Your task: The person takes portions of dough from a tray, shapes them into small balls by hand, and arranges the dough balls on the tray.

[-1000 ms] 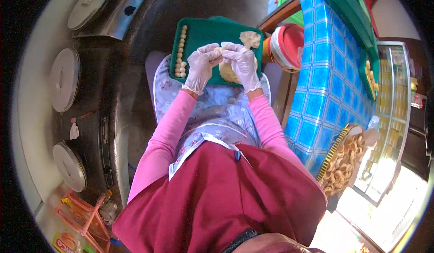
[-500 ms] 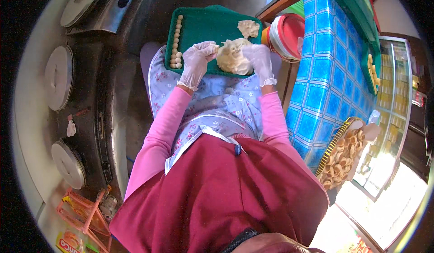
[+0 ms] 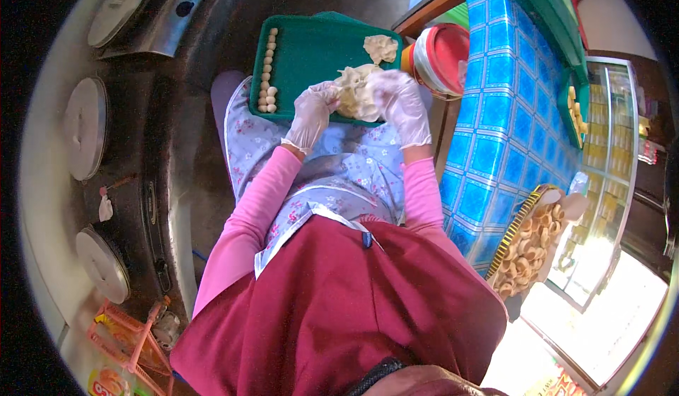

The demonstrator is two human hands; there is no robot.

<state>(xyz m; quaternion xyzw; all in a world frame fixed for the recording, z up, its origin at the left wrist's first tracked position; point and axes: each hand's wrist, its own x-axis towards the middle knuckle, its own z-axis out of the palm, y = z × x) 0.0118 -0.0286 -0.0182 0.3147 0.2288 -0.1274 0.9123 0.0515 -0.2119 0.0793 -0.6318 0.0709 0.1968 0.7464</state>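
Observation:
Both of my hands wear thin clear gloves. My left hand (image 3: 313, 112) and my right hand (image 3: 401, 102) grip a pale lump of dough (image 3: 353, 88) between them, held over the near edge of a green tray (image 3: 311, 49) that rests on my lap. A column of several small dough balls (image 3: 267, 71) runs along the tray's left side. A second, smaller piece of dough (image 3: 380, 47) lies at the tray's far right corner.
A red-lidded tub (image 3: 440, 58) stands right of the tray. A blue checked tabletop (image 3: 506, 113) runs along my right, with a basket of round biscuits (image 3: 527, 244) at its near end. Round metal lids (image 3: 86, 129) line the wall on my left.
My hands have gone from pinching a small piece near the dough balls to gripping the large dough lump over the tray's right half. The view has shifted slightly.

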